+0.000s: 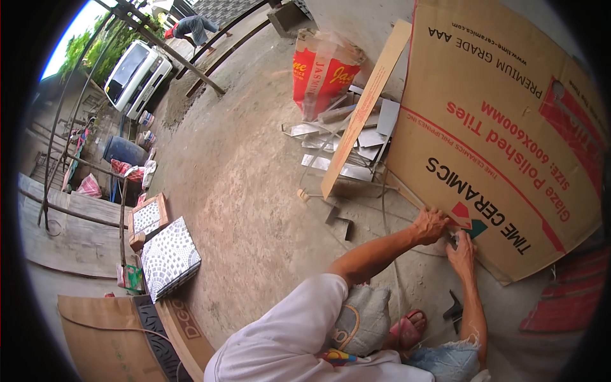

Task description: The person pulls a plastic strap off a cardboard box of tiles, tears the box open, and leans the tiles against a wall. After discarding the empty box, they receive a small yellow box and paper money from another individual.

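My left hand [431,226] is closed, fingers bent, in front of the lower edge of a large cardboard sheet [484,127] printed with tile lettering. Close beside it, my right hand [461,247] is closed too, its fingertips nearly meeting the left hand's. A small greyish piece shows between the hands, too small to name. Thin strands run up and left from near my left hand toward a pile of metal offcuts [363,143]. A black tool-like object [453,312] lies on the floor below my right hand.
A long flat strip [366,108] leans across the offcuts, near a red sack [324,73]. Dark bent metal pieces [339,221] lie on the concrete. Patterned tiles [168,258] are stacked at left. Far off, a person [194,30] bends near a white vehicle [135,76].
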Demonstrator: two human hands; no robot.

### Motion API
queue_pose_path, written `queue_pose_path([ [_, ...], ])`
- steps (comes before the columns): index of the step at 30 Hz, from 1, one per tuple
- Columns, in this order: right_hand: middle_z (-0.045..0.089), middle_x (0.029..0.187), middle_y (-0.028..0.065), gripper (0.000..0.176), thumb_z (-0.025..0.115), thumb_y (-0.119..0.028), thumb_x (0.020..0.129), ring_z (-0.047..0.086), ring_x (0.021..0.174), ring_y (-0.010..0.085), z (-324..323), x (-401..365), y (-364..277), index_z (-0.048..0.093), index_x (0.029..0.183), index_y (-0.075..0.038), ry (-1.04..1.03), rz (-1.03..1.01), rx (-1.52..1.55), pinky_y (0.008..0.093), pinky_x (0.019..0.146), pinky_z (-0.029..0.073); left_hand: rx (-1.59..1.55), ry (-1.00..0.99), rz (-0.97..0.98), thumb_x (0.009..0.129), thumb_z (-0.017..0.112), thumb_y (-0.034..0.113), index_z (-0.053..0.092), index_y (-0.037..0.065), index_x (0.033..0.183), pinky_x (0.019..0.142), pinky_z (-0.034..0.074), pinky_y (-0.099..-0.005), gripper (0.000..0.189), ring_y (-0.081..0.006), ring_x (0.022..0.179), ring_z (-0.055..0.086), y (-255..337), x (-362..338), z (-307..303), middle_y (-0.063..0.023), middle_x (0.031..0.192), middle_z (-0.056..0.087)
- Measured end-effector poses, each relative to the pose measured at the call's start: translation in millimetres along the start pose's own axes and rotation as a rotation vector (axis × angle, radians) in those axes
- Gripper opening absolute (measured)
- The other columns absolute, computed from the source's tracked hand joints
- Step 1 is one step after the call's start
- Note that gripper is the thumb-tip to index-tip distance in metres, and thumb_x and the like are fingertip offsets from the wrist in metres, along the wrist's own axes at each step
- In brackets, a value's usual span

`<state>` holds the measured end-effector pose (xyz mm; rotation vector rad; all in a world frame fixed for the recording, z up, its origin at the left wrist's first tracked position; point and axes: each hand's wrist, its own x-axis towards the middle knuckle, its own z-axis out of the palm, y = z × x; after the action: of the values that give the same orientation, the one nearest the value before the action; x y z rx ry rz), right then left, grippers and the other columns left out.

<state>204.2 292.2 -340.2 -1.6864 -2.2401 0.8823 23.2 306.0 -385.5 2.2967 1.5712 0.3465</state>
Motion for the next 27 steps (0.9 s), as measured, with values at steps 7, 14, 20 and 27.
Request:
queue_pose_path([
  [7, 0.057, 0.077, 0.0208, 0.018, 0.061, -0.015, 0.085, 0.058, 0.078, 0.0399, 21.1, -34.6, -4.4, 0.055, 0.087, 0.002, -0.025, 0.163, -0.031, 0.0448, 0.069, 0.045, 0.141, -0.047, -0.012, 0.078, 0.06, 0.022, 0.07, 0.005, 0.092, 0.088, 0.038, -0.0534, 0.024, -0.0304, 0.094, 0.063, 13.3, -13.3, -30.8, -0.0145, 0.094, 0.065],
  [14, 0.06, 0.081, 0.0258, 0.028, 0.061, -0.022, 0.091, 0.059, 0.075, 0.0413, 33.2, -79.2, 29.7, 0.055, 0.086, 0.005, -0.01, 0.086, 0.093, 0.0462, 0.069, 0.045, 0.1, -0.177, -0.104, 0.078, 0.061, 0.022, 0.071, 0.005, 0.089, 0.083, 0.043, -0.0531, 0.022, -0.0304, 0.09, 0.067, -10.2, -13.5, 18.8, -0.017, 0.096, 0.067],
  [20, 0.064, 0.101, 0.0253, 0.041, 0.067, -0.032, 0.086, 0.06, 0.097, 0.0417, 31.7, -69.3, 33.1, 0.058, 0.109, 0.001, -0.172, 0.037, 0.077, 0.0441, 0.085, 0.046, 0.031, -0.417, -0.164, 0.071, 0.073, 0.041, 0.07, 0.001, 0.096, 0.084, 0.048, -0.0482, 0.048, -0.0291, 0.095, 0.067, -23.5, -25.5, 6.7, -0.015, 0.101, 0.069],
  [27, 0.034, 0.145, 0.0241, 0.075, 0.063, -0.039, 0.089, 0.036, 0.133, 0.0394, 9.4, -61.0, 24.8, 0.029, 0.147, -0.007, -0.363, 0.087, 0.253, 0.0453, 0.108, 0.033, -0.138, -0.878, -0.099, 0.063, 0.067, 0.076, 0.063, -0.006, 0.115, 0.09, 0.048, -0.0445, 0.098, -0.038, 0.107, 0.061, -73.1, -33.1, -7.7, -0.0254, 0.118, 0.062],
])
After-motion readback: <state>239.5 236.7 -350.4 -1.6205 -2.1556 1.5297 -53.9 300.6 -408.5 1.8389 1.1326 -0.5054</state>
